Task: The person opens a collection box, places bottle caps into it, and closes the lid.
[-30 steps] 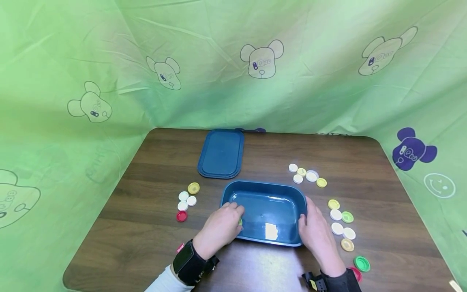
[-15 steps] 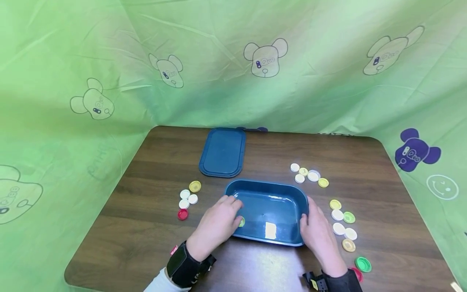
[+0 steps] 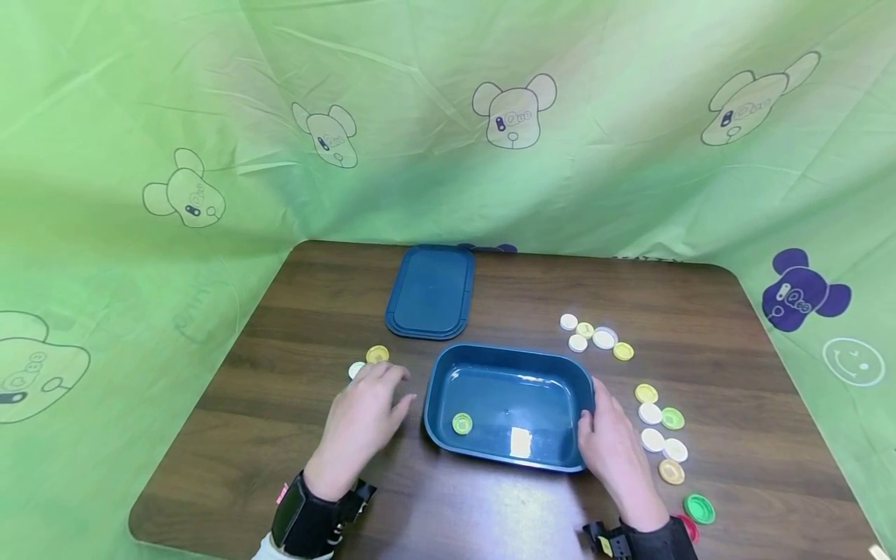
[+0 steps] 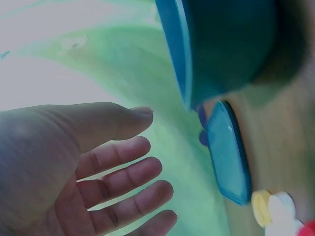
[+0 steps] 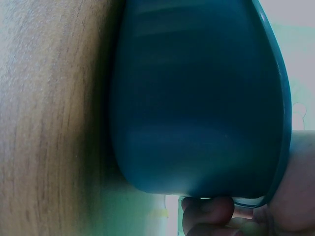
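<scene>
The right hand [image 3: 610,439] gripped the blue tub's [image 3: 509,362] right rim, steadying it on the worktop [image 3: 490,513]. The left hand [image 3: 364,420] hovered, fingers spread and empty, over the caps [image 3: 377,355] left of the tub. One green cap [image 3: 462,423] lay inside.

Left hand [image 3: 362,420] lies left of the tub [image 3: 509,365], its fingers over a small group of caps [image 3: 377,355]. Right hand [image 3: 610,445] rests at the tub's right wall. One cap [image 3: 462,424] lies in the tub. Lid [image 3: 430,292] sits beyond the left fingertips. More caps [image 3: 661,435] lie right of the right fingers.
</scene>
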Available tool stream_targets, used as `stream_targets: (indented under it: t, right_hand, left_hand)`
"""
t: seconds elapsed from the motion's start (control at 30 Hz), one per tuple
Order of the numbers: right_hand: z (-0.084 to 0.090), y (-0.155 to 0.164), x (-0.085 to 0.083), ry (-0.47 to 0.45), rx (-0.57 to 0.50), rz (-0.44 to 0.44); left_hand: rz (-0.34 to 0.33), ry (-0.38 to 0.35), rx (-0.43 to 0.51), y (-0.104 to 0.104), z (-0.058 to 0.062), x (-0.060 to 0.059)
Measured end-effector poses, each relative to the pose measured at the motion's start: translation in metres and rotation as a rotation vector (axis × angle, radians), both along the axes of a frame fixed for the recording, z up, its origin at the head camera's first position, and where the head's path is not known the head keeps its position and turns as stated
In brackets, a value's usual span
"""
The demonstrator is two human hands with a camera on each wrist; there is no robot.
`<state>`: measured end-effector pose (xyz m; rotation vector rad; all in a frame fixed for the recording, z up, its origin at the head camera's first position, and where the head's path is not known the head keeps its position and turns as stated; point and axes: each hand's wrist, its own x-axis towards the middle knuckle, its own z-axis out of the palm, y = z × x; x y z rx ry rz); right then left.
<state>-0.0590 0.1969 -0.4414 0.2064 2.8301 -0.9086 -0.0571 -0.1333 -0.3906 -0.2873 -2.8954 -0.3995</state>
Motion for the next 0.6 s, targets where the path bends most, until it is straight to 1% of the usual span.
stream_targets:
  t: [0.1,0.27,0.4,0.6]
  right_hand:
    - [0.0,0.0,0.0,0.001,0.0,0.004]
    - [0.0,0.001,0.0,0.007,-0.002,0.006]
    - [0.0,0.001,0.0,0.009,-0.001,0.005]
    - [0.0,0.001,0.0,0.004,-0.003,0.008]
  left_hand:
    - [0.05,-0.049,0.0,-0.011,-0.006,0.004]
    - [0.095,-0.11,0.002,-0.028,-0.022,0.009]
    - [0.116,-0.122,0.019,-0.042,-0.037,0.013]
    - [0.148,-0.102,0.068,-0.056,-0.054,0.019]
